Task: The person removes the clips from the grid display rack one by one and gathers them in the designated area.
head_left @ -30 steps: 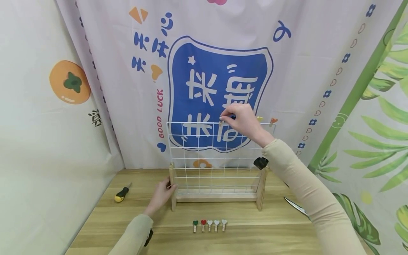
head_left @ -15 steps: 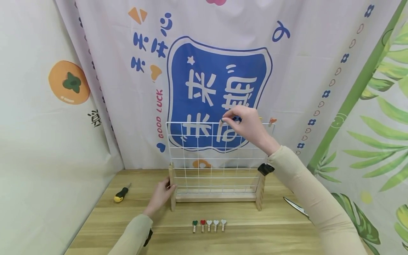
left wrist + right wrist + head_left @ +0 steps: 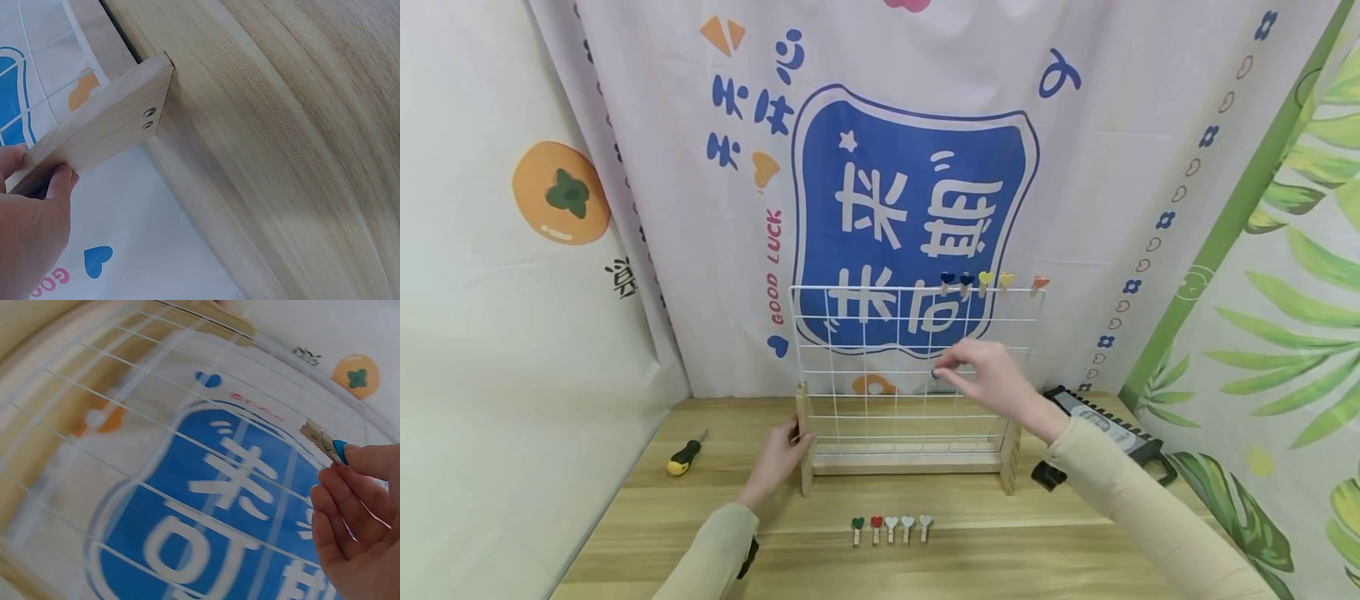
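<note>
My right hand [image 3: 992, 382] is in front of the white wire grid [image 3: 867, 346]. Thumb and finger pinch a small wooden clothespin [image 3: 324, 441] by its blue end, with the free end pointing away from the fingers; it is apart from the wires. At the grid's left side, my left hand [image 3: 777, 462] holds the upright wooden leg [image 3: 106, 119] of the stand. Along the top wire sit two dark blue heart clothespins [image 3: 966, 282], two yellow ones [image 3: 986, 282] and an orange one [image 3: 1039, 283]. On the table a green [image 3: 858, 531], a red [image 3: 876, 530] and three white heart clothespins [image 3: 907, 529] lie in a row.
A screwdriver [image 3: 684, 457] with a yellow and black handle lies at the left of the wooden table [image 3: 1000, 558]. A black-edged object [image 3: 1105, 425] is partly behind the right forearm. Printed curtains [image 3: 730, 250] hang behind the stand.
My right hand was at the grid's top wire with the clothespin and has come down and slightly right, still pinching it. The left hand has stayed on the leg.
</note>
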Available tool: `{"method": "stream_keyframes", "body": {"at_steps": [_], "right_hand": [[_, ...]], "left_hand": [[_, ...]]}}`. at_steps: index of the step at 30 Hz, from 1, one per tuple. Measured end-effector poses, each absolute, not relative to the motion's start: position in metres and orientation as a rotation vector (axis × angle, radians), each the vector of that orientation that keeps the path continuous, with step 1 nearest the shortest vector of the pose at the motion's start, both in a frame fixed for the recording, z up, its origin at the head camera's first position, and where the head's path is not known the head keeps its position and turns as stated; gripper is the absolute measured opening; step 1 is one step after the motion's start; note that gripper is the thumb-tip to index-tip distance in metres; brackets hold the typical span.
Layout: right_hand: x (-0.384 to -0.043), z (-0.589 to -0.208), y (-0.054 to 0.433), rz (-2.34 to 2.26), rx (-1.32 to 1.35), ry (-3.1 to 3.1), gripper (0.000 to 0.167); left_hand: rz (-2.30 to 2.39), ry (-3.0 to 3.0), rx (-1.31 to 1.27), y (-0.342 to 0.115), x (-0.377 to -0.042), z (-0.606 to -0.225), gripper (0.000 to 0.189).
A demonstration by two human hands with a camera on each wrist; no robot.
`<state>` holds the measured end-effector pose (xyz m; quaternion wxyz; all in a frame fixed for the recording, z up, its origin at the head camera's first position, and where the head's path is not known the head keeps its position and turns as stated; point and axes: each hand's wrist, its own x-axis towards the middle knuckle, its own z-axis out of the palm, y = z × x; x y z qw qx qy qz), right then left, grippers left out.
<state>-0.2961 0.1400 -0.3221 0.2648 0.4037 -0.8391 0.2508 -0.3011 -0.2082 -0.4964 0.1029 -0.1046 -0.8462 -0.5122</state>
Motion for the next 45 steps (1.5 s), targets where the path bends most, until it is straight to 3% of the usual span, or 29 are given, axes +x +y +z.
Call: {"method": "stream_keyframes", "body": {"at_steps": [10, 23, 33, 45], "right_hand": [[-0.293, -0.409, 0.149, 0.761, 1.097, -2.438, 0.005], [-0.281, -0.493, 0.158, 0.988, 1.028, -2.729, 0.006], [-0.274, -0.519, 0.16, 1.171, 1.028, -2.849, 0.009], [-0.274, -0.532, 0.16, 1.066, 0.995, -2.902, 0.009]], "left_hand": [[-1.5, -2.51, -0.308, -0.208, -0.301, -0.497, 0.049], [-1.504, -2.517, -0.288, -0.207, -0.299, -0.498, 0.05], [-1.488, -2.53, -0.286, -0.207, -0.301, -0.496, 0.05], [-1.475, -2.533, -0.287, -0.208, -0.302, -0.496, 0.05]]}}
